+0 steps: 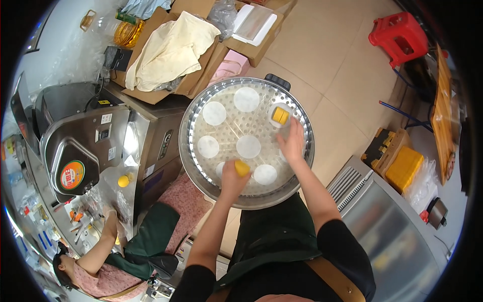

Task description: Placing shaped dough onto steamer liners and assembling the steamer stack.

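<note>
In the head view, the left hand [234,180] has its fingers curled round a yellow dough piece [242,167] at the steamer tray [228,132]'s six o'clock, while the right hand [293,143], half-spread and seemingly empty, is nearer the yellow dough block [280,116], long axis unclear, lying just off it toward eleven o'clock.

Steamer tray [261,201] at centre, paper liners [248,147] in it, cloth [173,48] on box [210,68] at upper left, stool [401,36] upper right
</note>
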### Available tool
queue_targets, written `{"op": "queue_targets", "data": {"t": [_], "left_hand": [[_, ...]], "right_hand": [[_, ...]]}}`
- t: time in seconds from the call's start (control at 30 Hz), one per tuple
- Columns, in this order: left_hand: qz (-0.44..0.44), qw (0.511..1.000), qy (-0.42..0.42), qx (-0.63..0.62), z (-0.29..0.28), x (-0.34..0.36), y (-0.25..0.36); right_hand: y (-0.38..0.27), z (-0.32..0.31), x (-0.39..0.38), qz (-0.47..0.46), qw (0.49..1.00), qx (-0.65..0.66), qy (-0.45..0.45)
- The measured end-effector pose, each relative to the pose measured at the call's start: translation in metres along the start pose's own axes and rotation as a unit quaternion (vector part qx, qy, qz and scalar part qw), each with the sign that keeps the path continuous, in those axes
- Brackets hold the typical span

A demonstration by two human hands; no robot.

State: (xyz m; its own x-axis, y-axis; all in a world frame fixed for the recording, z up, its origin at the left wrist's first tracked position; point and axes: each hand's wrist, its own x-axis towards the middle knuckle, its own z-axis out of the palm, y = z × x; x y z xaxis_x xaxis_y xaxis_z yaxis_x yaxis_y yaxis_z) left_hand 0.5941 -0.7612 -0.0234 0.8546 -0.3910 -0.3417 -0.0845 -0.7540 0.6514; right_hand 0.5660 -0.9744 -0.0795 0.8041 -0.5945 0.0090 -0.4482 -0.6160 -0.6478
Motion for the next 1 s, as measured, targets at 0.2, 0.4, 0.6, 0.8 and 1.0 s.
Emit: {"op": "queue_targets", "data": {"t": [0.2, 0.4, 0.6, 0.8, 1.0], "left_hand": [[0.152, 0.983, 0.05, 0.094, 0.037, 0.145, 0.017], [0.222, 0.953, -0.028, 0.207, 0.033, 0.211, 0.032], [0.238, 0.939, -0.071, 0.239, 0.043, 0.224, 0.031], [0.214, 0.948, 0.047, 0.232, 0.027, 0.183, 0.031], [0.139, 0.937, 0.295, 0.128, -0.05, 0.08, 0.004]], "right_hand": [[0.002, -0.057, -0.097, 0.044, 0.987, 0.111, -0.105], [0.008, -0.086, -0.159, 0.118, 0.964, 0.2, -0.126], [0.012, -0.094, -0.169, 0.159, 0.957, 0.211, -0.116], [0.004, -0.09, -0.165, 0.139, 0.952, 0.24, -0.13], [0.005, -0.097, -0.165, 0.173, 0.943, 0.241, -0.153]]}}
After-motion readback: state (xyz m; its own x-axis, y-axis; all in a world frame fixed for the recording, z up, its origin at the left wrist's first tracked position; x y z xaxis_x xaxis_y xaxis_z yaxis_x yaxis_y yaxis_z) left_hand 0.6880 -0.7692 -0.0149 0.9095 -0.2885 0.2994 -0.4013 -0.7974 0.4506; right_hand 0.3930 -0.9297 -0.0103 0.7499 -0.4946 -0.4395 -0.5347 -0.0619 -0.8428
